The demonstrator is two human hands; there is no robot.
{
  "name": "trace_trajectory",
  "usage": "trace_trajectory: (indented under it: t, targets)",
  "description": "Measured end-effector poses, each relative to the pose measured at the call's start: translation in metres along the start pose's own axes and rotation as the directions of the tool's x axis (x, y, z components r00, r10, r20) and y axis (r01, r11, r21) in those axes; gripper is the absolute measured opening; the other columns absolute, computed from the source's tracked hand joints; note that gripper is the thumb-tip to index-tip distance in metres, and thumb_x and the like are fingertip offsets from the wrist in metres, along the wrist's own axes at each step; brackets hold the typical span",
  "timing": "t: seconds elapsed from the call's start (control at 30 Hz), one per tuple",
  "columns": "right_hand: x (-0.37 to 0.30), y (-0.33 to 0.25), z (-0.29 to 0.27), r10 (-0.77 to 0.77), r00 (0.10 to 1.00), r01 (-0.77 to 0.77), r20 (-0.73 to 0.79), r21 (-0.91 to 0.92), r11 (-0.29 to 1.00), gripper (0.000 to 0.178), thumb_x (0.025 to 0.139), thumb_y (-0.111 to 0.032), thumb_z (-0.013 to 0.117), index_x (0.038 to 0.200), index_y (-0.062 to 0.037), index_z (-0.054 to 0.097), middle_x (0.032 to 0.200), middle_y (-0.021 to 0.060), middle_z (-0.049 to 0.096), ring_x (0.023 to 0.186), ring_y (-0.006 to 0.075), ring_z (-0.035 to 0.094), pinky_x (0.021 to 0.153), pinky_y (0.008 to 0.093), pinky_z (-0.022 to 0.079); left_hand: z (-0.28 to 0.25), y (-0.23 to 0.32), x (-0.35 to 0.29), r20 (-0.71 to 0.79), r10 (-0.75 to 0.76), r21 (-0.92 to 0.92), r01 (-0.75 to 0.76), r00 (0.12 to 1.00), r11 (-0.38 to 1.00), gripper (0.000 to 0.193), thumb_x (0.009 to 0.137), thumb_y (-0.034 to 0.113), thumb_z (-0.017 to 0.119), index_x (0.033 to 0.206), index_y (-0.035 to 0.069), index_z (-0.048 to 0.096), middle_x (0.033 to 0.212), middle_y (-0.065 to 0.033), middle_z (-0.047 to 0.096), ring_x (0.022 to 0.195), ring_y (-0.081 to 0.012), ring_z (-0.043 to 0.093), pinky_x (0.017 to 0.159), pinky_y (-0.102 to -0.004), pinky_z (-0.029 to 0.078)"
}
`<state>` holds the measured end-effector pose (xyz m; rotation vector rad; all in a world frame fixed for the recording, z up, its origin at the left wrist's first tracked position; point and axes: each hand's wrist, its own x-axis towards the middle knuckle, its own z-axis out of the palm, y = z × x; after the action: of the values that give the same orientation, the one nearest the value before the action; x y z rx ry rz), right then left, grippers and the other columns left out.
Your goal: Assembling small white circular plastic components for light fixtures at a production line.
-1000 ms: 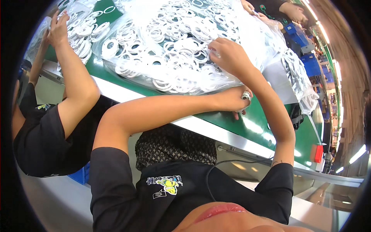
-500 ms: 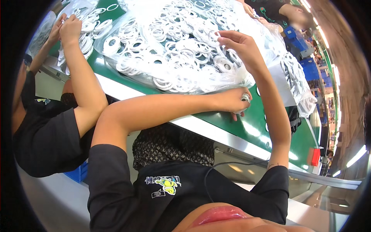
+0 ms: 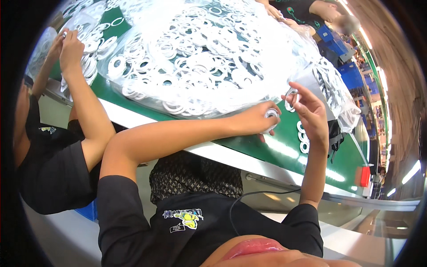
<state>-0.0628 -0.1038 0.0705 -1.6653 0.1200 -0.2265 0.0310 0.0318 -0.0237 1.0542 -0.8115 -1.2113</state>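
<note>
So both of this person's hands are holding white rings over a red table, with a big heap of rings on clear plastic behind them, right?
Not quite: the table is green, not red, as the head view shows. The rest stands: the left hand and the right hand each hold a white ring, and the heap of rings lies on clear plastic behind them.

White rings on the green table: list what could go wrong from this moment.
1. The right hand holds a white ring only at its fingertips, raised above the green table; it may slip and fall.
2. The left hand pinches a small stack of rings close to the table's near edge; a loose one might roll off.
3. The clear plastic bag heaped with rings could spill toward a co-worker's hands.
</note>
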Motion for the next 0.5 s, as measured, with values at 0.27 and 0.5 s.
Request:
trace_trajectory:
  t: [0.27,0.5]
  targets:
    - [-0.025,0.065,-0.04,-0.021,0.969,-0.02,-0.247,-0.163,0.986,0.033,0.08,-0.006,0.069,0.111,0.0027,0.062,0.112,0.0082,0.05,0.1,0.0128,0.053,0.086,0.0266,0.046,0.004,-0.003,0.002,-0.03,-0.027,-0.068,0.025,0.999,0.997,0.047,0.088,0.02,0.062,0.126,0.005,0.039,0.105,-0.0112,0.055,0.093,-0.0161,0.06,0.07,-0.0312,0.057]
    - [-0.034,0.062,-0.004,0.144,0.951,-0.152,-0.272,-0.008,0.988,0.025,0.085,-0.012,0.067,0.106,0.0013,0.061,0.094,0.0049,0.062,0.087,0.0099,0.057,0.075,0.022,0.045,0.006,0.005,-0.005,-0.06,-0.053,-0.133,0.045,0.997,0.99,0.04,0.087,0.021,0.064,0.116,0.003,0.044,0.098,-0.0095,0.059,0.088,-0.0149,0.063,0.065,-0.0304,0.059]
